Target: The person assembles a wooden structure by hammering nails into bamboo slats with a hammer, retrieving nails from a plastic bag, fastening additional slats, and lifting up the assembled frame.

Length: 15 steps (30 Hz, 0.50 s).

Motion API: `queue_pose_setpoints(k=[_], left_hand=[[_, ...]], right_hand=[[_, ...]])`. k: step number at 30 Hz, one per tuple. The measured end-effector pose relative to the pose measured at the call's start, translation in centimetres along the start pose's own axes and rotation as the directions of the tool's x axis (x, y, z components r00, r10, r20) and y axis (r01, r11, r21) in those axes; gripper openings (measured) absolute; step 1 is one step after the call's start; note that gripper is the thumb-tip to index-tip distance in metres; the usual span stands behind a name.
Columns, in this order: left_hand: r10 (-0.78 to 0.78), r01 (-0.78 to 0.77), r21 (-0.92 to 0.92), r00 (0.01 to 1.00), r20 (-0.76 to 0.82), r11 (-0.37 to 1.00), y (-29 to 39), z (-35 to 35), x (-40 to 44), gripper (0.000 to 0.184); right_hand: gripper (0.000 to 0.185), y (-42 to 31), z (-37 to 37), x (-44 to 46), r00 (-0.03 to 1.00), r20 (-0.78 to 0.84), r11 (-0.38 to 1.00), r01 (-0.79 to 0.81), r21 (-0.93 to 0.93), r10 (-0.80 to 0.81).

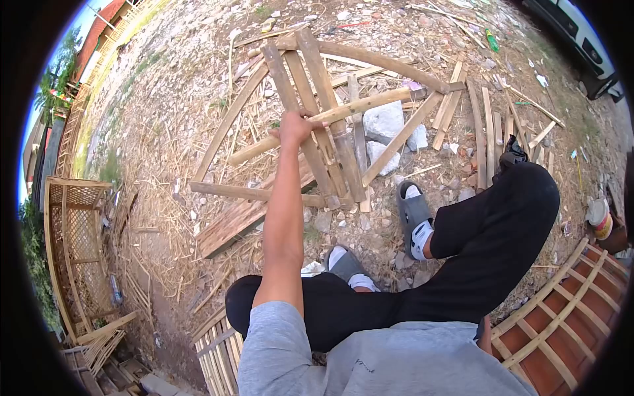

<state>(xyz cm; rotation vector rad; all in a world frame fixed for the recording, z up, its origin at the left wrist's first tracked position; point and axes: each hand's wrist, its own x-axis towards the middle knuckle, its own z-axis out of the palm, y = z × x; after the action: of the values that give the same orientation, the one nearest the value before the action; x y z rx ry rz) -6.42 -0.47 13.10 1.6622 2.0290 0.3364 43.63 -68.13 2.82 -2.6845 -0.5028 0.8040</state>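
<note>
My left hand [297,129] reaches forward with its fingers closed around a rounded wooden bar [376,101]. The bar lies crosswise over a wooden frame made of several flat boards [347,158] and a curved strip [393,63] at the far side. Beneath the frame's near left part rests a thick, weathered plank [228,234]. White stone-like blocks [384,121] sit on the ground under the right part of the frame. My right hand is out of view; only a bit of skin shows beside my shirt at the lower right.
Rubble, straw and wood scraps cover the ground. Loose wooden strips [481,135] lie to the right. A lattice panel [86,231] stands at left, a slatted grid [568,317] at lower right. A vehicle [584,49] is parked at upper right, and my sandalled feet [415,211] are near the frame.
</note>
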Motion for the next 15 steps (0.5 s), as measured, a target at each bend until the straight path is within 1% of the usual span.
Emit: queue_pose_setpoints(k=[2,5,6,9,10,13,15], left_hand=[[0.029,-0.028,-0.048,1.0,0.01,0.998,-2.1,2.1,1.4,0.06],[-0.01,0.025,-0.152,0.995,0.102,0.988,-4.8,4.6,2.6,0.059],[0.017,0.006,-0.182,0.992,0.122,0.983,-5.9,5.8,3.0,0.064],[0.101,-0.069,-0.214,0.985,0.143,0.974,-7.3,7.9,2.1,0.07],[0.032,-0.014,-0.095,0.98,0.197,0.995,-6.9,8.2,1.8,0.078],[0.072,-0.067,-0.042,0.988,0.139,0.997,-6.8,9.0,0.7,0.081],[0.055,-0.059,0.023,0.985,0.163,0.998,-6.6,9.7,0.7,0.08]], right_hand=[[0.044,0.2,0.0,-0.2,1.0,0.001,1.0,0.001,0.0,-0.001],[0.044,0.0,0.4,0.0,1.0,0.016,1.0,0.002,-0.001,-0.002],[0.044,0.0,0.4,0.0,1.0,0.012,1.0,0.004,0.002,-0.005],[0.044,0.1,0.5,0.1,1.0,0.009,1.0,0.006,0.008,-0.006],[0.044,0.1,0.6,0.0,1.0,0.013,1.0,0.009,0.007,-0.009],[0.043,0.2,0.7,0.0,1.0,0.012,1.0,0.007,0.003,-0.007],[0.043,0.4,0.7,0.0,1.0,0.012,1.0,0.01,0.004,-0.01]])
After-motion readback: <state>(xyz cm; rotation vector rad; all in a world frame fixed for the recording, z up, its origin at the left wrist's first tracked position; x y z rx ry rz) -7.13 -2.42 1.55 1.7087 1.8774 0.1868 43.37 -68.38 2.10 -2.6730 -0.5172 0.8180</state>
